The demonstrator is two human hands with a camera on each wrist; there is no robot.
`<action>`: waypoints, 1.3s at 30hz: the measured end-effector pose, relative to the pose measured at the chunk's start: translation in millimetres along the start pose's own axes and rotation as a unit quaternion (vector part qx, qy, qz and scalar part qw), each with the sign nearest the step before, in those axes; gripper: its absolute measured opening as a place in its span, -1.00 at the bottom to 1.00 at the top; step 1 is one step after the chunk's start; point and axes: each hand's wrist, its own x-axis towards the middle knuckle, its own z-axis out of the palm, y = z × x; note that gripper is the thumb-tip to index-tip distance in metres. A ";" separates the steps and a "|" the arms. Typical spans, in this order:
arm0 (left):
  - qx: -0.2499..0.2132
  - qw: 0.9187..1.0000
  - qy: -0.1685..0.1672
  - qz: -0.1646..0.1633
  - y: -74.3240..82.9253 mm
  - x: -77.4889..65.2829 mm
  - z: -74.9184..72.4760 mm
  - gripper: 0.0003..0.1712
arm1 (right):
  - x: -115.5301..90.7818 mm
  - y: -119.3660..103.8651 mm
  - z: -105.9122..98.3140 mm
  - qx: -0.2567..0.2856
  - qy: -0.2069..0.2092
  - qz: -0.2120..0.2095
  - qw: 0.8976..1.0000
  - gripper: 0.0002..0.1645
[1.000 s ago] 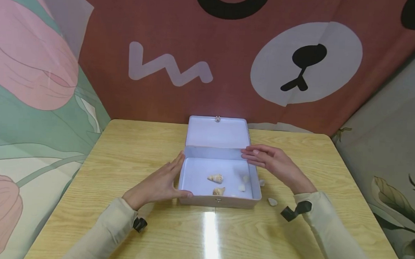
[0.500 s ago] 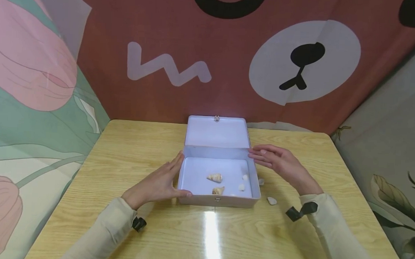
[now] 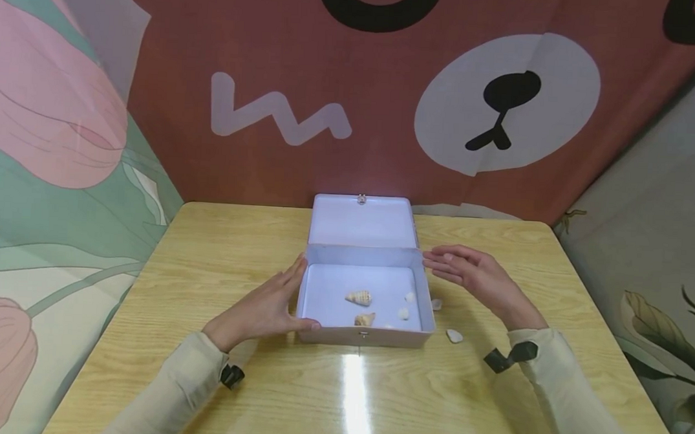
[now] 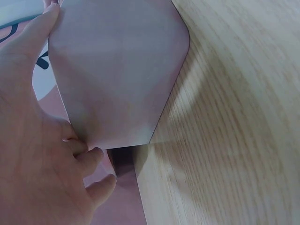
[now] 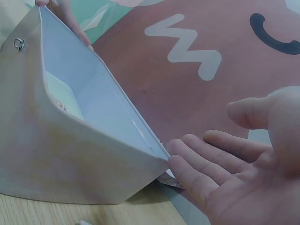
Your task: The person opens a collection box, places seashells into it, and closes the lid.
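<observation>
A tin box (image 3: 363,337) with a white inside stands on the table, its hinged lid (image 3: 361,221) raised at the back. My left hand (image 3: 262,306) grips the box's left side, thumb on the front corner and fingers toward the back. In the left wrist view, curled fingertips (image 4: 93,154) meet the box's edge. My right hand (image 3: 477,279) is beside the box's right rim, fingers extended and holding nothing. Inside lie a striped cone-shaped seashell (image 3: 358,298), a tan seashell (image 3: 364,319) and several small white pieces (image 3: 403,314).
Two pale shells lie on the wooden table (image 3: 247,387) right of the box: one (image 3: 454,336) nearer the front, another (image 3: 436,304) close to the box's wall. A printed curtain (image 3: 268,168) hangs right behind the table.
My right hand has moved to the right, from over the box's right rim to just outside it. My left hand, the box and the shells stay in place.
</observation>
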 end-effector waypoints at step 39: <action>-0.003 1.000 -0.001 -0.004 1.4 -0.2 0.5 0.56 | -14.6 41.7 -24.4 0.000 0.014 0.049 0.999 -0.16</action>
